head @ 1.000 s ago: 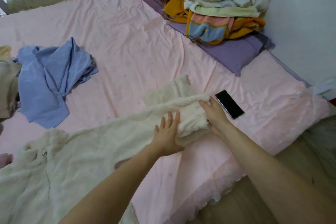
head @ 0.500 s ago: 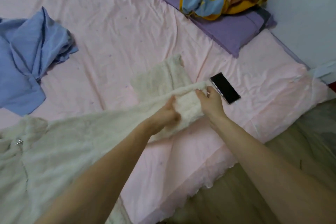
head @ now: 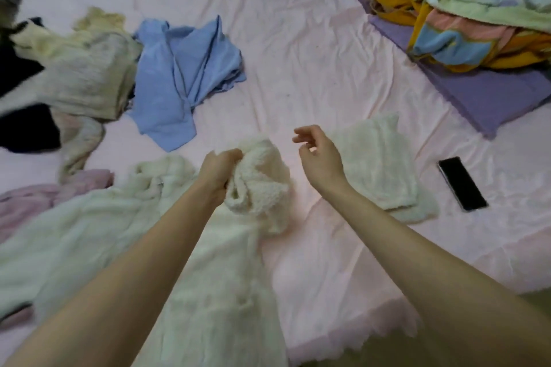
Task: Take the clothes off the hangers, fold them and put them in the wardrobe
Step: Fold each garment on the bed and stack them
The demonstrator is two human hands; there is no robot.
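A cream fleece garment lies spread over the near left of the pink bed. My left hand grips its bunched sleeve end, lifted a little above the sheet. My right hand hovers just right of the sleeve with fingers loosely curled, holding nothing. Another flat part of the cream fleece lies on the sheet to the right of that hand. A crumpled blue shirt sits further back on the left.
A black phone lies on the sheet at the right. A beige garment and dark clothes lie at the far left, a pink one near the left edge. Folded blankets sit on a purple pillow at the back right.
My left hand has pulled the sleeve end leftward, away from the phone, bunching it. My right hand has let go of the fleece and hangs free. The view has swung left.
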